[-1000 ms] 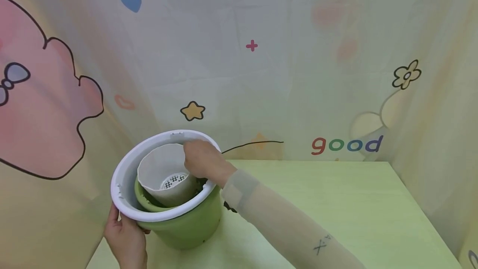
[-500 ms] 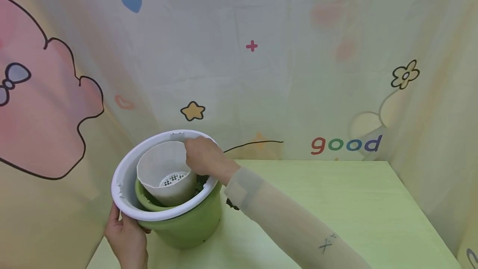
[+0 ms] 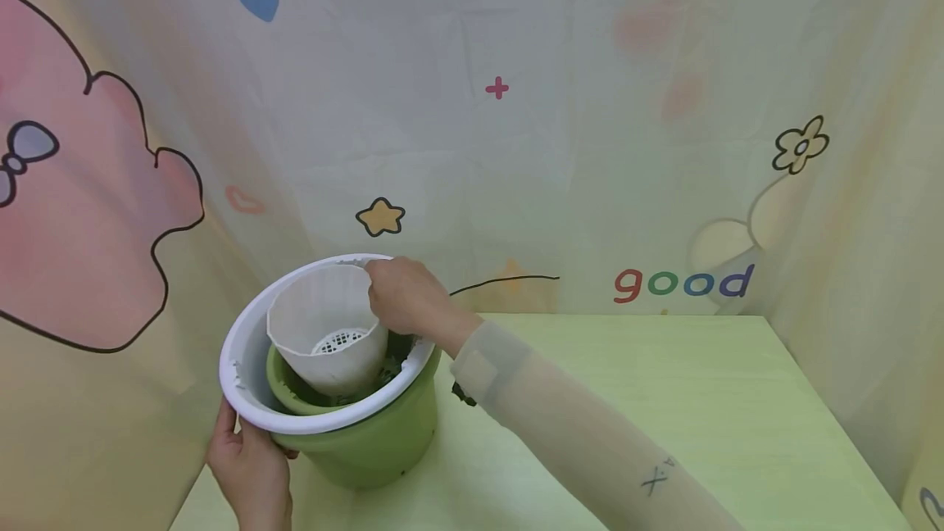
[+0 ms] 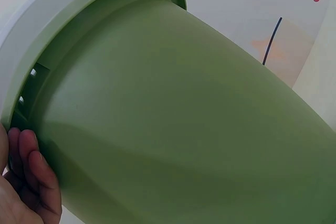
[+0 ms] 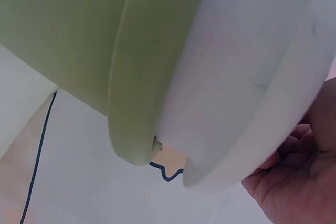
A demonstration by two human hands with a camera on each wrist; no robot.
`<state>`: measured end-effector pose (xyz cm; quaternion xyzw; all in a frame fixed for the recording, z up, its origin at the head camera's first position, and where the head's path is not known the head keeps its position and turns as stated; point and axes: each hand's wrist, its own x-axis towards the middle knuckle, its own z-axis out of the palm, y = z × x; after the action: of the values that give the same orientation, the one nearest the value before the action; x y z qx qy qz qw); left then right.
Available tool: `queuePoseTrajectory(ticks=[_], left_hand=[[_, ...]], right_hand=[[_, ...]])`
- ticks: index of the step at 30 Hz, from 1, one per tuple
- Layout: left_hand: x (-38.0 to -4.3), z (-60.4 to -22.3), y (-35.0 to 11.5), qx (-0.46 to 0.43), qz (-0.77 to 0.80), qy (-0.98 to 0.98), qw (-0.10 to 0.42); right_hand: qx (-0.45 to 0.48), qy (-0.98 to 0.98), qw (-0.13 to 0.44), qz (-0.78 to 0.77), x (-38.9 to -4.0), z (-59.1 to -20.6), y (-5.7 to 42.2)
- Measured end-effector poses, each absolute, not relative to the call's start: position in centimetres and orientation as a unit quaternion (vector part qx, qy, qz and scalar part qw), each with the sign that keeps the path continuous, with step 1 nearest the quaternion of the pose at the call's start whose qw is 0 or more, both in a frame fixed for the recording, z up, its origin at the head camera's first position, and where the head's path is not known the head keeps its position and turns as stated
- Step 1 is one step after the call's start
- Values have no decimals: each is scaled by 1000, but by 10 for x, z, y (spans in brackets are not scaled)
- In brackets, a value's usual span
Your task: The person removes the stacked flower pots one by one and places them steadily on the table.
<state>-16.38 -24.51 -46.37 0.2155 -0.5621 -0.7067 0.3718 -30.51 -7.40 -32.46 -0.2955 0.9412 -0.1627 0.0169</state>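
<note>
Four nested pots are seen, two green and two white: a large green pot (image 3: 369, 453) outermost, a large white pot (image 3: 232, 351) set in it with its broad rim standing above the green lip, a small green pot (image 3: 278, 382) inside that, and a small white pot (image 3: 328, 319) in the middle, partly within the small green one, over the mouth of the large green pot. Two hands are in use. At the near left of the large green pot, its lip is gripped by the left hand (image 3: 254, 465), whose fingers are curled up beneath it, the wrist coming from below. From the right of the large green pot, the right hand (image 3: 406, 297) is reached across, knuckles uppermost, and the right side of the small white pot's rim is pinched; the exact placing of the thumb is hard to make out. The right forearm is covered by one pale sleeve (image 3: 583, 416). Smooth, plastic-looking walls are shown on all four round pots, and the small white pot's floor is pierced in a grid. Beneath the large green pot one flat, pale yellow-green table (image 3: 664, 400) is seen; behind it a softly creased, printed curtain (image 3: 516, 170) is hung.
</note>
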Motion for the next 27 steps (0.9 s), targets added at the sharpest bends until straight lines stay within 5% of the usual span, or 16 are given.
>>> queuePoseTrajectory(ticks=[27], left_hand=[[-164,-462,-246,220,-694,-577,369]], right_hand=[[-318,929,13,-191,-301,-295,-68]])
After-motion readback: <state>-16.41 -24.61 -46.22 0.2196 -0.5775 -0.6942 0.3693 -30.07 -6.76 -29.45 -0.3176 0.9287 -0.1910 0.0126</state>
